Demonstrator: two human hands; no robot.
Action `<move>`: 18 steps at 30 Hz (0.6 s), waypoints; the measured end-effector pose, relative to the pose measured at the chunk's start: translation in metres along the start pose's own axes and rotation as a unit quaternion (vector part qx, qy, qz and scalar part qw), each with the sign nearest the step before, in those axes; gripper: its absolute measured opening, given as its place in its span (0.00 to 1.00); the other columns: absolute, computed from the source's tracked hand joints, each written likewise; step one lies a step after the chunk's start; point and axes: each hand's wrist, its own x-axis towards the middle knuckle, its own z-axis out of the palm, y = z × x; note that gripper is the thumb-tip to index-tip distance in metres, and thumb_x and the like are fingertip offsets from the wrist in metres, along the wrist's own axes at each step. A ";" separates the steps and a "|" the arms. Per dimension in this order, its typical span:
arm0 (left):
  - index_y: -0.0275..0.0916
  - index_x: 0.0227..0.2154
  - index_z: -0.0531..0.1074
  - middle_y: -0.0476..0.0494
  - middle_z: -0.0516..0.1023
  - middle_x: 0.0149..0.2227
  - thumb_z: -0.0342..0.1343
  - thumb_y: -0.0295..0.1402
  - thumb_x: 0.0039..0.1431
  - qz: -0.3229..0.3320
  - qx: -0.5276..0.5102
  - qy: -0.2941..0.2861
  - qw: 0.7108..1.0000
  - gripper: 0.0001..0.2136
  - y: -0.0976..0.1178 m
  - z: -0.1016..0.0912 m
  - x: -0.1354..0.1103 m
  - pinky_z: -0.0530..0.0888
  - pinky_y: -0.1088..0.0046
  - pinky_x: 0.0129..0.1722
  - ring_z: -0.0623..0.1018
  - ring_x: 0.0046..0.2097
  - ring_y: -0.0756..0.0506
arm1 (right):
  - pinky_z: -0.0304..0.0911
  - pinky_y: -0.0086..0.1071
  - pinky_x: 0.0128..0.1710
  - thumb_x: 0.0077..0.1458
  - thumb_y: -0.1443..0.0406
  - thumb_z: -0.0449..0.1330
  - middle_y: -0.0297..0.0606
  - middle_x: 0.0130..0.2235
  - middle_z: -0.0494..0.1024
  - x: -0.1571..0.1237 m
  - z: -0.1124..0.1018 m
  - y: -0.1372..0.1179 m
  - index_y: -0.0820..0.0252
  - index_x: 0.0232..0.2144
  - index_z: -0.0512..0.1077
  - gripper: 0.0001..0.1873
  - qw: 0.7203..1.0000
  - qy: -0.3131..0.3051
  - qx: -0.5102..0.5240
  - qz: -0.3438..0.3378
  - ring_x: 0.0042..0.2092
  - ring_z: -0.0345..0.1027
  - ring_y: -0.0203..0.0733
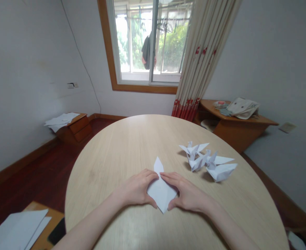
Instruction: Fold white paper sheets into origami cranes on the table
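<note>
A white sheet of paper folded into a long diamond [162, 196] lies on the round wooden table [111, 149], one point facing away from me and one toward me. My left hand [140, 187] curves round its left edge, with fingertips on the paper's upper part and the thumb by the lower edge. On the opposite side, my right hand [185, 191] grips the right edge in the same way, its fingertips pressed near the middle. Both hands partly cover the paper's sides. To the right of them stand several folded white paper cranes [219, 172], grouped close together.
At the lower left, white paper sheets [17, 227] and a dark object [57, 232] rest on a low wooden surface. More papers top a small cabinet [78, 128] by the left wall. A corner desk [236, 123] holding a cloth bag [244, 107] stands right of the curtain [202, 52].
</note>
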 end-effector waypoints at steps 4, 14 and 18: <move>0.40 0.50 0.68 0.36 0.73 0.52 0.70 0.44 0.42 0.000 -0.001 0.000 1.000 0.32 0.002 -0.002 0.000 0.68 0.58 0.52 0.71 0.54 0.36 | 0.52 0.51 0.61 0.36 0.54 0.74 0.48 0.62 0.64 0.000 0.000 0.000 0.56 0.60 0.62 0.49 1.000 0.000 -0.003 0.002 0.61 0.57 0.56; 0.38 0.49 0.70 0.36 0.74 0.51 0.71 0.45 0.41 -0.017 0.005 -0.001 1.000 0.32 0.002 -0.007 -0.003 0.69 0.61 0.51 0.73 0.52 0.37 | 0.52 0.52 0.61 0.44 0.49 0.69 0.49 0.62 0.64 -0.002 -0.004 -0.001 0.57 0.61 0.62 0.45 1.000 -0.003 -0.002 -0.002 0.61 0.57 0.56; 0.39 0.49 0.71 0.37 0.74 0.51 0.70 0.45 0.41 -0.018 0.001 0.000 1.000 0.31 0.003 -0.008 -0.002 0.69 0.62 0.51 0.73 0.52 0.38 | 0.53 0.51 0.61 0.46 0.49 0.67 0.50 0.61 0.64 -0.002 -0.006 -0.003 0.60 0.61 0.62 0.43 1.000 -0.004 0.002 -0.008 0.61 0.58 0.56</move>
